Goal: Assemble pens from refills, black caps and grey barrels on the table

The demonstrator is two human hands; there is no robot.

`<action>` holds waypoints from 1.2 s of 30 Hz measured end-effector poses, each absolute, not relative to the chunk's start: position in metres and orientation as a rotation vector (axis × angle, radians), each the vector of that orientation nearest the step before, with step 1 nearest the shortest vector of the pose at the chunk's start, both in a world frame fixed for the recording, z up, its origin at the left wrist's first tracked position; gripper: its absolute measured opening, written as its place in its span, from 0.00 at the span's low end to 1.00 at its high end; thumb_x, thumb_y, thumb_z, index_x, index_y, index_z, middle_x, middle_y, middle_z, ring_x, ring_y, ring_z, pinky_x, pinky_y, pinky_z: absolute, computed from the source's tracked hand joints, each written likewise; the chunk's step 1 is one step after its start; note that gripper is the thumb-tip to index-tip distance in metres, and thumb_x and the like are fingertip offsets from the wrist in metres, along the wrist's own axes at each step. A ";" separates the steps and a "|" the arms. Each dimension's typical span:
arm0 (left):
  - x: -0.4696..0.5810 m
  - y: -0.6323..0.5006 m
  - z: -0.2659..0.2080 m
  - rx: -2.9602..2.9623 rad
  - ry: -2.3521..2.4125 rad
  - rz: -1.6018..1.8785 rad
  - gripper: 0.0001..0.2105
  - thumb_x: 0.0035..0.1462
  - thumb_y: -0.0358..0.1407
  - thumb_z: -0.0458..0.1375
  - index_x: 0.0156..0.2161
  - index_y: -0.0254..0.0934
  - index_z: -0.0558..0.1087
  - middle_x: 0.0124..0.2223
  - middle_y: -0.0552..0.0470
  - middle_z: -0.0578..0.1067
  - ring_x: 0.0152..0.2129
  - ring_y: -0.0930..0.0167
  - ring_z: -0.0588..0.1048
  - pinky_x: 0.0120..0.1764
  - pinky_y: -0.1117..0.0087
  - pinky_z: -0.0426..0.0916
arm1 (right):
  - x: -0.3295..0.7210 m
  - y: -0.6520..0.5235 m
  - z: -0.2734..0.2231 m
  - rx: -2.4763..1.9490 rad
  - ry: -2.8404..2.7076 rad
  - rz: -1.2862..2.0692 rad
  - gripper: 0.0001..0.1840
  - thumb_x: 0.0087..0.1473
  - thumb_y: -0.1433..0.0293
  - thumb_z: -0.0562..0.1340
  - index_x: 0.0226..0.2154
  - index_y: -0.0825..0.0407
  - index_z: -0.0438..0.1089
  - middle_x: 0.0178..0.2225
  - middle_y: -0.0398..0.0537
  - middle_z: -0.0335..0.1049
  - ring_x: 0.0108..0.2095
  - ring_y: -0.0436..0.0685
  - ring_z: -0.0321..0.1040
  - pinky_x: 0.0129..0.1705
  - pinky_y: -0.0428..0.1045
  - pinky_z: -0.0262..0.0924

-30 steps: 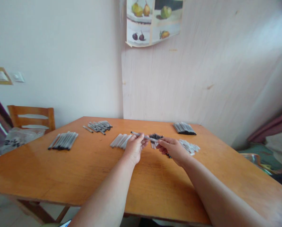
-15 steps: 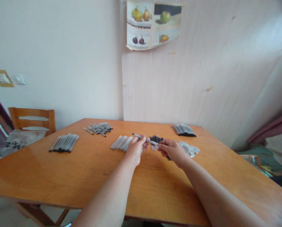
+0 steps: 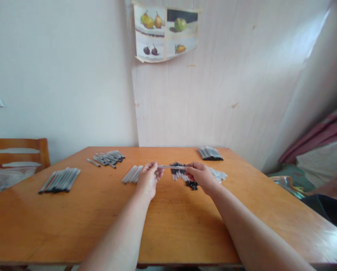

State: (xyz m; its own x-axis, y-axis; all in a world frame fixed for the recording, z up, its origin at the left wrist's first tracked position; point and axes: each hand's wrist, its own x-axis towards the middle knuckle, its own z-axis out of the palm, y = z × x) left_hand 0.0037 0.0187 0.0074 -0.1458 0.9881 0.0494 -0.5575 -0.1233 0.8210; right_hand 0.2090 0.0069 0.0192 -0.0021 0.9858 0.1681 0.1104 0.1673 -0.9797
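Note:
Above the middle of the table, my left hand (image 3: 149, 180) pinches one end of a slim pen (image 3: 171, 167), a pale barrel held level. My right hand (image 3: 201, 177) grips its other end, fingers closed. Just beyond the hands lies a bundle of thin black-and-white refill-like pieces (image 3: 176, 173). Small black parts (image 3: 191, 185) are heaped near my right hand. Beside my left hand is a row of whitish barrels (image 3: 131, 174). A pile of short pale pieces (image 3: 219, 174) is partly hidden behind my right hand.
On the wooden table (image 3: 168, 226), dark-ended pens (image 3: 60, 180) lie at left, loose pens (image 3: 109, 159) at back left, and more pens (image 3: 210, 153) at back right. A chair (image 3: 18, 150) with a plastic bag (image 3: 8, 177) stands left. Fruit pictures (image 3: 166, 34) hang on the wall.
The pen has swung from slanting to level, and its dark end no longer shows beyond my left hand. My hands have drawn farther apart along it. The view has turned right.

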 end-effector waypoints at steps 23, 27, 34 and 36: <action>0.015 0.007 -0.003 1.147 0.936 1.139 0.14 0.49 0.42 0.63 0.39 0.36 0.71 0.37 0.48 0.79 0.32 0.71 0.75 0.31 0.74 0.61 | 0.190 -0.001 0.016 -1.267 -1.450 1.041 0.08 0.47 0.64 0.62 0.27 0.53 0.67 0.19 0.40 0.65 0.18 0.46 0.58 0.20 0.42 0.51; 0.013 0.009 -0.005 1.117 0.899 1.187 0.14 0.50 0.43 0.62 0.39 0.37 0.70 0.41 0.46 0.78 0.38 0.68 0.75 0.33 0.72 0.62 | 0.178 -0.005 0.010 -1.277 -1.611 1.048 0.10 0.50 0.63 0.61 0.25 0.54 0.68 0.21 0.43 0.68 0.21 0.47 0.62 0.22 0.42 0.52; 0.015 0.008 -0.004 1.067 0.836 1.185 0.13 0.52 0.41 0.61 0.40 0.37 0.69 0.43 0.45 0.78 0.41 0.67 0.75 0.34 0.72 0.62 | 0.178 -0.005 0.008 -1.202 -1.521 1.247 0.11 0.52 0.64 0.60 0.25 0.55 0.69 0.22 0.45 0.71 0.19 0.46 0.61 0.20 0.42 0.52; 0.016 0.008 -0.005 1.057 0.820 1.187 0.13 0.52 0.41 0.62 0.39 0.37 0.69 0.43 0.45 0.78 0.40 0.68 0.75 0.34 0.72 0.63 | 0.179 -0.006 0.009 -1.205 -1.504 1.268 0.13 0.51 0.62 0.61 0.24 0.55 0.69 0.22 0.45 0.71 0.19 0.46 0.61 0.20 0.42 0.51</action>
State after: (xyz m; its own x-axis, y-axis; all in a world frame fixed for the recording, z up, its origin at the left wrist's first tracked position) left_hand 0.0161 0.0077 -0.0050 0.2088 0.9775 0.0293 -0.3184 0.0396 0.9471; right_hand 0.1791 -0.0055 0.0089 -0.2153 0.9765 0.0031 0.1621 0.0389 -0.9860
